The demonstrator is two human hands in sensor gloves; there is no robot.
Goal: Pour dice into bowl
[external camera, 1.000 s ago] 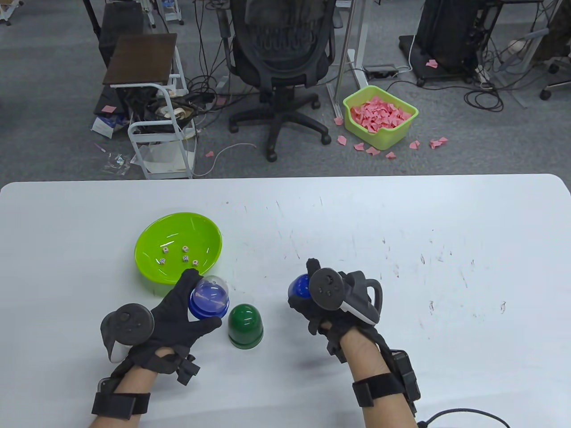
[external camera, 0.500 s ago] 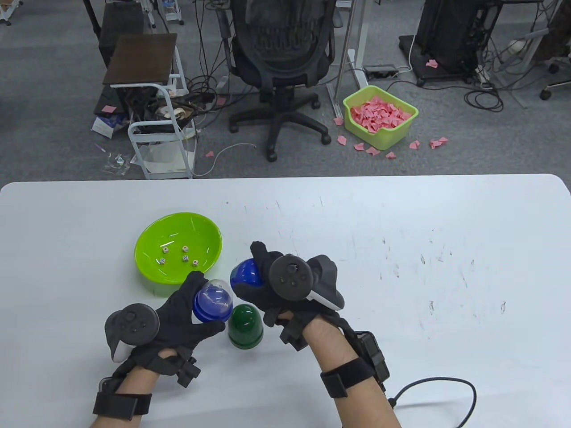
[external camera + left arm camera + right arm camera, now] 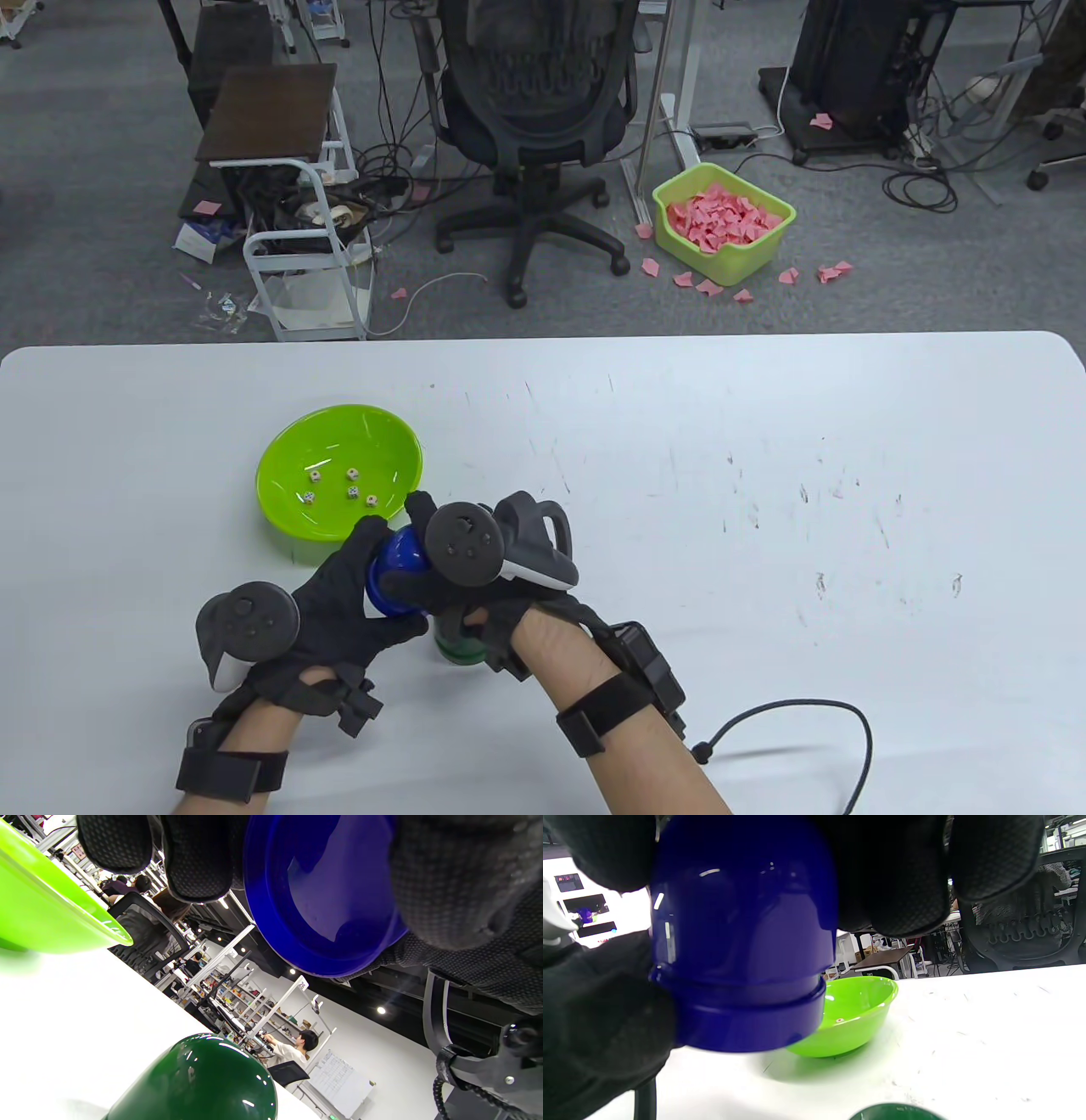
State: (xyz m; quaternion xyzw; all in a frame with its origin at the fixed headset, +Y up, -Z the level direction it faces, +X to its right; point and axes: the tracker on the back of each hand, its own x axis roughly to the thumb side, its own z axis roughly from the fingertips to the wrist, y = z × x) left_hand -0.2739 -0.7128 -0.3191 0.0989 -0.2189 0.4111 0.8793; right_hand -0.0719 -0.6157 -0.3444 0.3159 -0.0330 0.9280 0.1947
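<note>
The white worktop (image 3: 679,475) is broad, matte and scuffed with small dark marks, giving a flat base for everything. On its left part sits the green bowl (image 3: 284,463), a shallow, glossy plastic round; five small pale dice (image 3: 351,474) already lie in its bottom, so the pour looks done.

Just near its front rim, both gloved hands meet over one piece. The left hand (image 3: 339,598) curls around the blue base (image 3: 314,899), a smooth, shiny disc with a raised lip, held off the worktop. The right hand (image 3: 462,586) grips the blue dome cup (image 3: 742,925), opaque and gleaming, pressed down onto that base, apparently to close the shaker again. Both hands wear black textured fabric.

The dark green cup (image 3: 199,1082), a glossy dome, stands mouth-down close beneath the hands.
</note>
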